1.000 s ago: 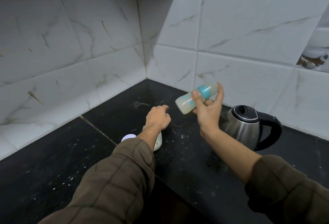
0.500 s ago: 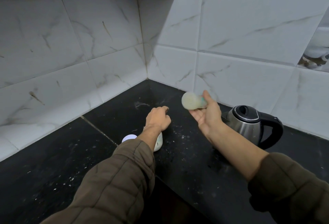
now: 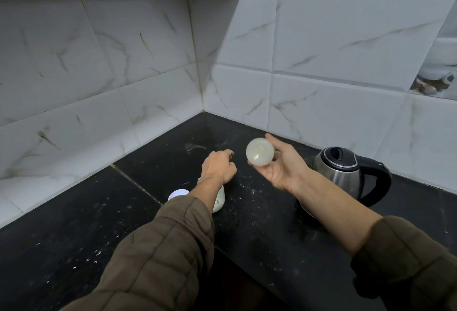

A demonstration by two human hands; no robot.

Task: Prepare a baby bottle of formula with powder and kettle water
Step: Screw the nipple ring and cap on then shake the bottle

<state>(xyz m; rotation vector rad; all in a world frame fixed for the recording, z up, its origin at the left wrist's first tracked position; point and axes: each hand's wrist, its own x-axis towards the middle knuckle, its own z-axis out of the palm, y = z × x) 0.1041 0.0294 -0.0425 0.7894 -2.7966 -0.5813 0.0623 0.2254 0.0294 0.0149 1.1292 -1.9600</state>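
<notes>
Only the round, milky base of the baby bottle (image 3: 260, 151) showed; its body and top were hidden behind that base and inside the right hand (image 3: 282, 166), whose fingers were curled round it. The bottle was held in the air, its long axis roughly level, base facing the camera and top pointing away toward the tiled wall. Left of the grip, the left hand (image 3: 218, 167) was curled into a fist low over the black countertop (image 3: 259, 236); its forearm hid most of a white container (image 3: 219, 203), with a small white disc (image 3: 178, 193) just beside it. Right of the grip stood a steel electric kettle (image 3: 343, 174), partly behind the right wrist
</notes>
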